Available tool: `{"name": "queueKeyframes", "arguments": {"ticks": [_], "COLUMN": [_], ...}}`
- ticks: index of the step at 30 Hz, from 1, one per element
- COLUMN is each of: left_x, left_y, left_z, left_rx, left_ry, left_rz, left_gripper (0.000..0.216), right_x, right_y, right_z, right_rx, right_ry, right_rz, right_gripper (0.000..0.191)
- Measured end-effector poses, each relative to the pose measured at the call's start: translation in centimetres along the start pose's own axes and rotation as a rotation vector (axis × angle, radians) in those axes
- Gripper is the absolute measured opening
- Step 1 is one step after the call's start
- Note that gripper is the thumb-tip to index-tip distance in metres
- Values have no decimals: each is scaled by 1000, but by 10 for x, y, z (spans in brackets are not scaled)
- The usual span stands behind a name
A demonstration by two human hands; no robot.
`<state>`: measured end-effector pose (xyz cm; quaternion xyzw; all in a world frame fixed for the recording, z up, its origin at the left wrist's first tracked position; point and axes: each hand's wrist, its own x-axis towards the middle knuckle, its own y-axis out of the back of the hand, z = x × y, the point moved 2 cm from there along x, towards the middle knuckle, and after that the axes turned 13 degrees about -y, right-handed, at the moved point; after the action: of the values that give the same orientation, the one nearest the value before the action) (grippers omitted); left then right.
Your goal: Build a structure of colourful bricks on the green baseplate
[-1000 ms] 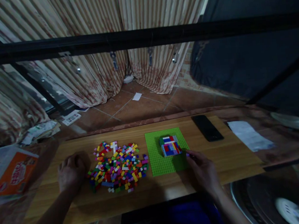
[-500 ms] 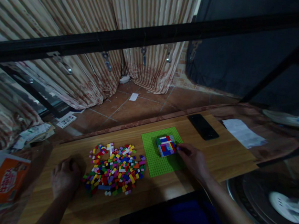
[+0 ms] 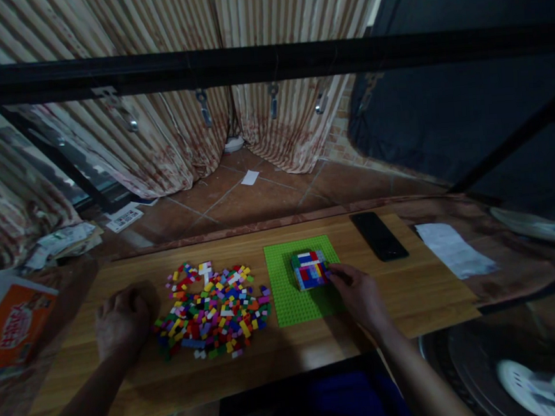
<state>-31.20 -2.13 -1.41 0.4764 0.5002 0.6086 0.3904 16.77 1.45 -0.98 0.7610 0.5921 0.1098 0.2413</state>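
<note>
On a green studded baseplate (image 3: 285,307) sits a low block built from multicoloured toy bricks (image 3: 310,271), with red, blue, white and green showing on top. My right hand (image 3: 358,294) is at the block's right side, its thumb and fingertips pinched on a small purple brick (image 3: 328,273). That brick is mostly covered by the fingers, and I cannot tell whether it touches the block. My left hand (image 3: 122,323) rests on the table in a loose curl, left of a spread pile of small loose bricks (image 3: 218,312). Nothing shows in it.
The wooden table (image 3: 196,394) also carries a black phone (image 3: 379,235) right of the baseplate. An orange and white package (image 3: 15,328) stands beyond the left edge. White paper (image 3: 454,248) lies past the right end. A dark metal bar (image 3: 266,63) crosses before the curtains.
The camera view has shifted slightly. Both hands keep nearly the same place, the right one still at the side of the brick block and the left one still on the table.
</note>
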Motion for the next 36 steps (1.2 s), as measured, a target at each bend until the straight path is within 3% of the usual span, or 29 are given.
{"name": "queueKeyframes", "arguments": {"ticks": [17, 22, 36], "left_x": [1, 1, -1], "left_y": [0, 1, 0], "left_z": [0, 1, 2], "left_rx": [-2, -3, -40], "left_ry": [-1, 17, 44], "left_rz": [-4, -8, 17], "left_gripper": [49, 49, 45], "right_x": [6, 10, 12], "right_y": [-3, 0, -8], "right_z": [10, 13, 8], "right_rx": [178, 146, -12], "right_ry": [-114, -94, -137], "right_rz": [-32, 21, 1], "right_gripper": [38, 40, 42]}}
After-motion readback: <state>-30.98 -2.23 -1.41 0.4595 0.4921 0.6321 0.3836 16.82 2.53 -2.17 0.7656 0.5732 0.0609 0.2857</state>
